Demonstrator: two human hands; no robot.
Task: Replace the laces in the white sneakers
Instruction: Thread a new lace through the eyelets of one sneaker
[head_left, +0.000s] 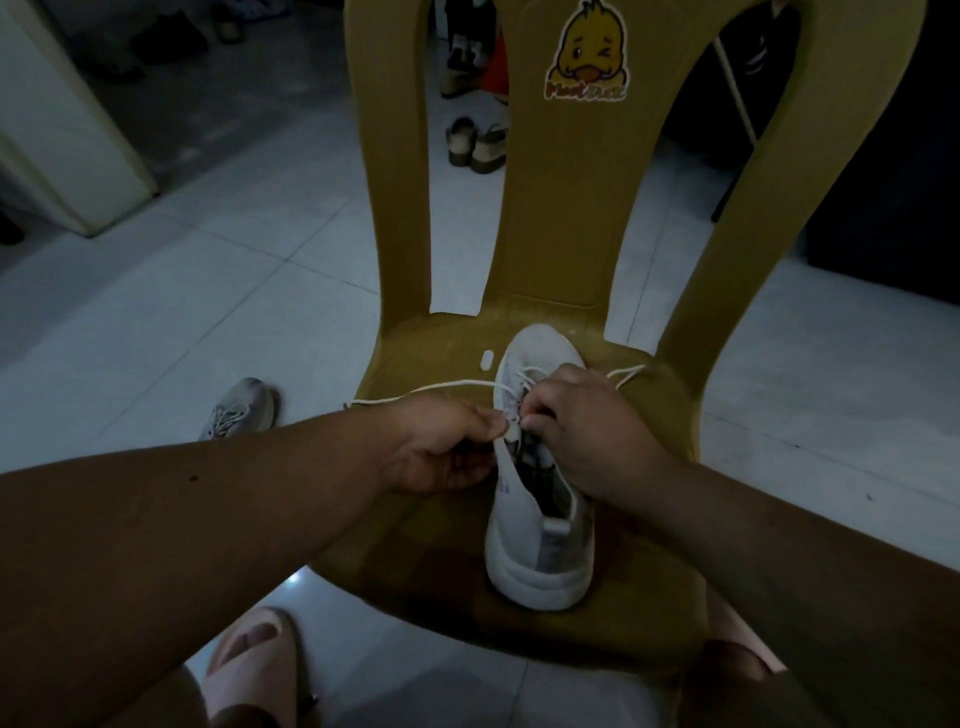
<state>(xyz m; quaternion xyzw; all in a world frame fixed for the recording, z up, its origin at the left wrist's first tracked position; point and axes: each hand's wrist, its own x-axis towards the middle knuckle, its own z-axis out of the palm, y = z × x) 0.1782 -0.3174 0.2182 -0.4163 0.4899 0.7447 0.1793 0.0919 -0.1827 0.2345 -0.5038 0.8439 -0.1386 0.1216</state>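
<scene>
Partly laced white sneaker (524, 519), heel nearest, upright.

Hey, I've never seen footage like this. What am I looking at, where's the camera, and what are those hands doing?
There is no machine here, just a person's two bare hands, filmed by one wide-angle camera worn on their head and looking down. A white sneaker stands on the seat of a yellow plastic chair, toe pointing away. The left hand and right hand meet at its eyelets, each grip pinching the white lace, whose loose ends trail across the seat. A second sneaker lies on the tiled floor.
</scene>
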